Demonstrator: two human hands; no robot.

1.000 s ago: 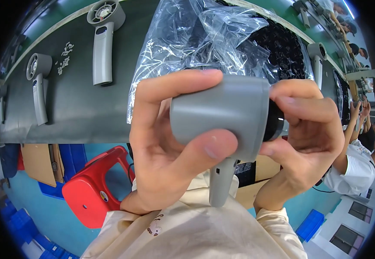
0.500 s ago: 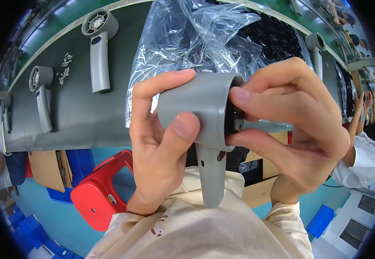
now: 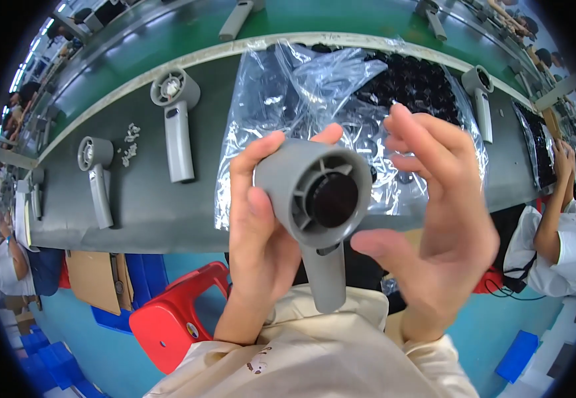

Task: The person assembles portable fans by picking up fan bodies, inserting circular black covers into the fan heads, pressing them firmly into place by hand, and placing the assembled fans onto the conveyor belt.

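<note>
My left hand (image 3: 255, 219) is wrapped round the head of a grey handheld fan (image 3: 281, 179), whose handle points down. The round opening of the fan faces me and to the right, with thin ribs around a glossy black round cap (image 3: 332, 200) at its centre. To the right of the fan, my right hand (image 3: 440, 212) is open, thumb and fingers apart, holding nothing. Its thumb tip is close to the fan's rim. Behind both hands lies a clear plastic bag (image 3: 261, 132) with many black round parts (image 3: 414, 83) spilling at its far right side.
Two more grey fans (image 3: 178, 142) (image 3: 100, 192) lie on the dark worktable (image 3: 149, 219) at left, near small white pieces (image 3: 129, 144). Another fan (image 3: 481, 106) lies at right. Beyond runs a green conveyor (image 3: 328, 20). A red stool (image 3: 162, 331) stands below left. A co-worker's arm (image 3: 556, 212) is at right.
My right hand has let go of the fan's opening and moved back to the right, spreading its fingers. My left hand has turned the fan so its opening faces me. The view has tilted up.
</note>
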